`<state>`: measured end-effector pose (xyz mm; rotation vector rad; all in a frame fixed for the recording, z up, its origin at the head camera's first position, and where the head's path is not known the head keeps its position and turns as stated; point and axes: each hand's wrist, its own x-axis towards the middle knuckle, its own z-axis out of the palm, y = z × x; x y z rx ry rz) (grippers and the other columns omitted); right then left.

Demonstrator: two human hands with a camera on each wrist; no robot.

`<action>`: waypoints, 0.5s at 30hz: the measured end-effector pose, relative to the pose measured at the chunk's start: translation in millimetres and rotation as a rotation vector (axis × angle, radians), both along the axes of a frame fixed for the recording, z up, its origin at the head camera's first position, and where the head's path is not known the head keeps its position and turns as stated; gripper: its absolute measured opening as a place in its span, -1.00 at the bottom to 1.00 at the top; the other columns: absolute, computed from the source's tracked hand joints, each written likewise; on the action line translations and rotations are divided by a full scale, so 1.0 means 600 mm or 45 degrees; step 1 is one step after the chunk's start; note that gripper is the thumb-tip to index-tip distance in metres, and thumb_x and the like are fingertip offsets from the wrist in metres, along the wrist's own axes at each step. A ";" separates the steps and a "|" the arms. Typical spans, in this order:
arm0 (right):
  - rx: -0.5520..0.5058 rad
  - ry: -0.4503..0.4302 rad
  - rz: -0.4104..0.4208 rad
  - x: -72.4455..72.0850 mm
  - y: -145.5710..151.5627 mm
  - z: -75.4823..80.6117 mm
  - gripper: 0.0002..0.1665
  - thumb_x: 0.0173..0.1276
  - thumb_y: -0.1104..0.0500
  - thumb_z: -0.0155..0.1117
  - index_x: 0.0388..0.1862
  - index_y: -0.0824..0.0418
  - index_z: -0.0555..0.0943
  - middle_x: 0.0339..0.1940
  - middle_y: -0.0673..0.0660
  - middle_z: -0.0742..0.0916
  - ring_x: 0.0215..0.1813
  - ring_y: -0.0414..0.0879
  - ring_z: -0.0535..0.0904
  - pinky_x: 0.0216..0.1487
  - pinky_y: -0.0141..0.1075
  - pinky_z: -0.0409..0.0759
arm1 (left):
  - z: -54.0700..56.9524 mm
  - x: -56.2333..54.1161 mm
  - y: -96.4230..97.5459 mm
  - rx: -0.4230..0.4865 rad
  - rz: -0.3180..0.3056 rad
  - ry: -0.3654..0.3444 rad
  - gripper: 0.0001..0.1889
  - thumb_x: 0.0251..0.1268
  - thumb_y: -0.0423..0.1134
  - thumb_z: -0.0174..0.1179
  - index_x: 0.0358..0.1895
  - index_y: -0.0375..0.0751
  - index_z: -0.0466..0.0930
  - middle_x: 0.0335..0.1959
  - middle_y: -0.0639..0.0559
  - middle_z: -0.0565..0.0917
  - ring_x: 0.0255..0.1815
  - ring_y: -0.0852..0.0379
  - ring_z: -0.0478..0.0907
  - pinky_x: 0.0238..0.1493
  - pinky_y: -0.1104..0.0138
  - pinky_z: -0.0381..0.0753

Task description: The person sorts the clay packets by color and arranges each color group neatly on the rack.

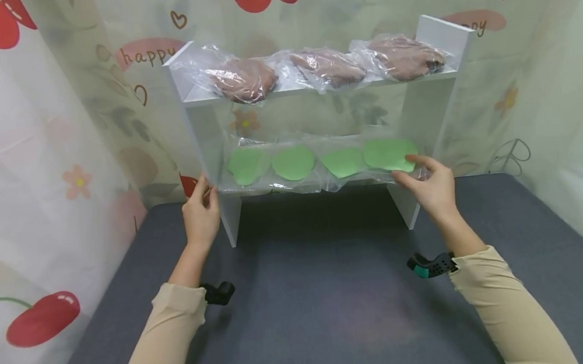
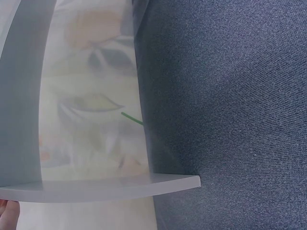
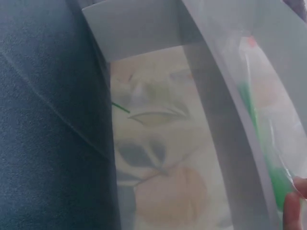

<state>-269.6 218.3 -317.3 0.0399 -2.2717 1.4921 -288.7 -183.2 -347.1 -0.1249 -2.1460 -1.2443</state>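
Note:
On the lower board of a white two-tier shelf [image 1: 220, 224] lies a row of several flat green pieces [image 1: 293, 163] in clear plastic bags. My right hand [image 1: 433, 183] is at the right end of this row, its thumb and finger pinching the clear bag [image 1: 383, 176] round the rightmost green piece [image 1: 388, 154]. In the right wrist view, fingertips [image 3: 291, 211] show against the plastic and green. My left hand [image 1: 202, 217] holds the front edge of the shelf's left side panel [image 2: 100, 189], level with the lower board. The left wrist view shows only fingertips [image 2: 8, 213] beside that panel.
Three clear-bagged brownish-pink lumps [image 1: 330, 67] lie along the top board between raised side panels. The shelf stands at the back of a dark grey table [image 1: 329, 295]. Printed curtains [image 1: 58, 169] hang behind and at both sides. A thin cord [image 1: 512, 152] shows at the right.

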 end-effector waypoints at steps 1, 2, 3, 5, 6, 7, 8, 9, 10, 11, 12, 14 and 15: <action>-0.003 0.000 -0.016 -0.001 -0.001 -0.002 -0.40 0.23 0.10 0.31 0.23 0.29 0.47 0.16 0.28 0.56 -0.58 -0.59 0.53 -0.41 -0.66 0.51 | 0.000 0.000 0.000 -0.001 0.002 0.001 -0.53 0.38 -0.35 0.01 0.34 -0.25 0.30 0.17 -0.34 0.51 0.09 -0.20 0.57 0.06 0.06 0.60; 0.001 -0.002 -0.035 -0.002 -0.001 -0.003 -0.41 0.22 0.08 0.31 0.21 0.28 0.49 0.00 0.24 0.63 -0.58 -0.58 0.54 -0.40 -0.65 0.53 | 0.000 0.000 0.001 -0.001 0.003 0.003 -0.53 0.38 -0.35 0.01 0.34 -0.24 0.30 0.17 -0.33 0.52 0.09 -0.20 0.57 0.06 0.06 0.60; 0.002 -0.008 -0.055 -0.003 -0.001 -0.005 -0.43 0.22 0.07 0.31 0.19 0.27 0.51 -0.15 0.16 0.67 -0.59 -0.56 0.54 -0.40 -0.64 0.54 | 0.001 0.000 0.001 -0.001 0.005 0.004 -0.53 0.38 -0.35 0.01 0.34 -0.23 0.31 0.16 -0.33 0.52 0.09 -0.20 0.57 0.05 0.06 0.60; 0.009 -0.026 -0.082 -0.004 0.000 -0.007 -0.44 0.22 0.03 0.30 0.16 0.25 0.53 -0.34 -0.04 0.60 -0.61 -0.53 0.55 -0.41 -0.62 0.57 | 0.001 0.000 0.002 0.000 0.006 0.004 -0.53 0.38 -0.35 0.02 0.34 -0.22 0.31 0.17 -0.32 0.52 0.09 -0.20 0.57 0.05 0.06 0.60; 0.008 -0.037 -0.090 -0.005 0.000 -0.008 -0.45 0.23 0.02 0.29 0.16 0.25 0.53 -0.40 -0.09 0.56 -0.62 -0.52 0.55 -0.42 -0.60 0.58 | 0.001 0.000 0.002 0.000 0.006 0.004 -0.53 0.38 -0.35 0.02 0.34 -0.21 0.31 0.17 -0.31 0.52 0.09 -0.20 0.57 0.05 0.06 0.60; 0.003 -0.044 -0.095 -0.006 0.001 -0.009 -0.46 0.23 0.02 0.29 0.15 0.25 0.54 -0.41 -0.14 0.55 -0.63 -0.51 0.56 -0.43 -0.59 0.59 | 0.001 0.000 0.002 0.000 0.006 0.003 -0.53 0.38 -0.35 0.02 0.34 -0.21 0.31 0.17 -0.31 0.52 0.09 -0.20 0.57 0.05 0.06 0.60; -0.004 -0.053 -0.096 -0.006 0.002 -0.009 -0.46 0.24 0.02 0.28 0.15 0.26 0.54 -0.41 -0.17 0.54 -0.63 -0.50 0.56 -0.44 -0.59 0.59 | 0.001 0.000 0.003 0.001 0.006 0.003 -0.53 0.38 -0.35 0.02 0.35 -0.20 0.31 0.17 -0.30 0.52 0.09 -0.19 0.57 0.05 0.06 0.60; -0.016 -0.058 -0.094 -0.006 0.003 -0.010 -0.46 0.25 0.02 0.27 0.14 0.27 0.54 -0.41 -0.21 0.54 -0.63 -0.49 0.56 -0.44 -0.57 0.61 | 0.001 0.001 0.003 0.002 0.005 0.004 -0.53 0.37 -0.35 0.02 0.35 -0.19 0.31 0.17 -0.30 0.53 0.09 -0.19 0.57 0.05 0.06 0.60; -0.025 -0.060 -0.087 -0.007 0.004 -0.010 -0.46 0.26 0.03 0.26 0.15 0.28 0.53 -0.42 -0.22 0.54 -0.62 -0.49 0.56 -0.45 -0.56 0.62 | 0.001 0.001 0.003 0.003 0.004 0.006 -0.53 0.37 -0.35 0.03 0.35 -0.18 0.31 0.17 -0.29 0.53 0.09 -0.20 0.57 0.05 0.06 0.60; -0.034 -0.063 -0.083 -0.007 0.005 -0.011 -0.47 0.26 0.03 0.26 0.14 0.29 0.53 -0.47 -0.20 0.55 -0.62 -0.48 0.56 -0.45 -0.55 0.62 | 0.002 0.001 0.004 0.005 0.002 0.011 -0.52 0.37 -0.36 0.03 0.35 -0.18 0.32 0.17 -0.29 0.53 0.09 -0.20 0.57 0.05 0.06 0.60; -0.045 -0.066 -0.077 -0.008 0.006 -0.011 -0.47 0.26 0.03 0.26 0.14 0.29 0.53 -0.52 -0.21 0.57 -0.62 -0.47 0.56 -0.45 -0.53 0.63 | 0.002 0.001 0.004 0.006 0.001 0.015 -0.52 0.36 -0.36 0.03 0.34 -0.18 0.32 0.17 -0.30 0.53 0.09 -0.20 0.57 0.05 0.06 0.60; -0.051 -0.075 -0.055 -0.008 0.008 -0.011 -0.45 0.27 0.03 0.25 0.16 0.30 0.52 -0.52 -0.22 0.57 -0.60 -0.46 0.57 -0.44 -0.52 0.64 | 0.001 0.001 0.004 0.009 -0.001 0.022 -0.52 0.36 -0.38 0.03 0.34 -0.17 0.32 0.16 -0.30 0.53 0.09 -0.21 0.57 0.06 0.05 0.60; -0.047 -0.081 -0.045 -0.007 0.010 -0.011 -0.44 0.27 0.02 0.25 0.16 0.30 0.51 -0.50 -0.22 0.57 -0.59 -0.45 0.57 -0.43 -0.51 0.65 | 0.001 0.000 0.004 0.009 0.000 0.025 -0.52 0.35 -0.38 0.04 0.34 -0.17 0.33 0.16 -0.31 0.54 0.09 -0.21 0.57 0.06 0.05 0.60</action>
